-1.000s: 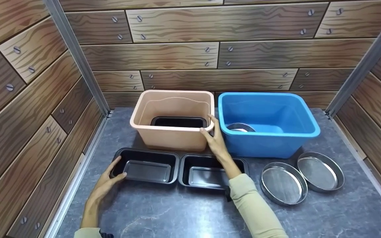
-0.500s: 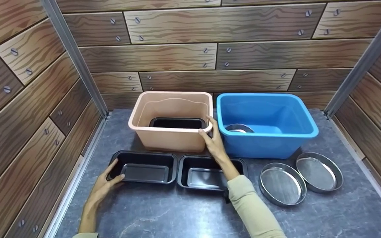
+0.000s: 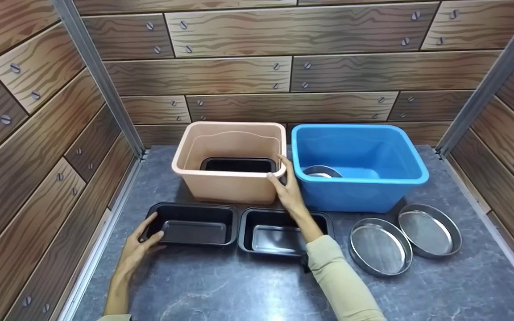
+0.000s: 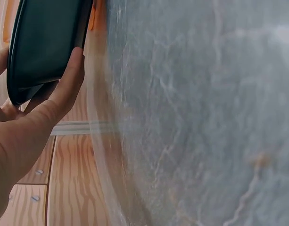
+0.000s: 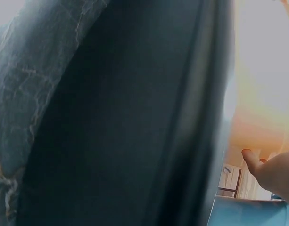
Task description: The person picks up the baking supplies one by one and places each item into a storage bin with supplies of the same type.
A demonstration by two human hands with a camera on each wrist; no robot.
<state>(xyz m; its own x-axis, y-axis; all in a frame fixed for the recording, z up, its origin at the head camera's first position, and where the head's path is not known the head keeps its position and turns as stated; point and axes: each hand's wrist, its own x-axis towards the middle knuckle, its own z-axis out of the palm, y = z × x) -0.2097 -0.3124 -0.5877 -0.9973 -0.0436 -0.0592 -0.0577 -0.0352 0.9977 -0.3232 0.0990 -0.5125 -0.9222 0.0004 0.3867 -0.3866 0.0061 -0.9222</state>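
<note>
Two black loaf pans lie side by side in the head view: a left loaf pan [image 3: 196,232] and a right loaf pan [image 3: 271,239]. My left hand [image 3: 131,255] holds the left pan's outer end, thumb at the front corner and fingers over the rim; the left wrist view shows the fingers around that end [image 4: 50,42]. My right hand [image 3: 291,192] reaches over the right pan and grips the right corner of the peach bin [image 3: 234,189] at its rim. Inside that bin sits another black loaf pan [image 3: 239,165]. My right forearm hides part of the right pan.
Right of the peach bin stands a blue bin [image 3: 355,196] with a round metal pan [image 3: 321,171] inside. Two more round pans, a near one [image 3: 380,248] and a far one [image 3: 430,232], lie at its front right. Wood-patterned walls [image 3: 230,73] enclose the table.
The left pan's outer end has shifted slightly toward me, so the pan lies straighter beside the right one. My left hand moved with it. The right hand keeps its hold on the peach bin.
</note>
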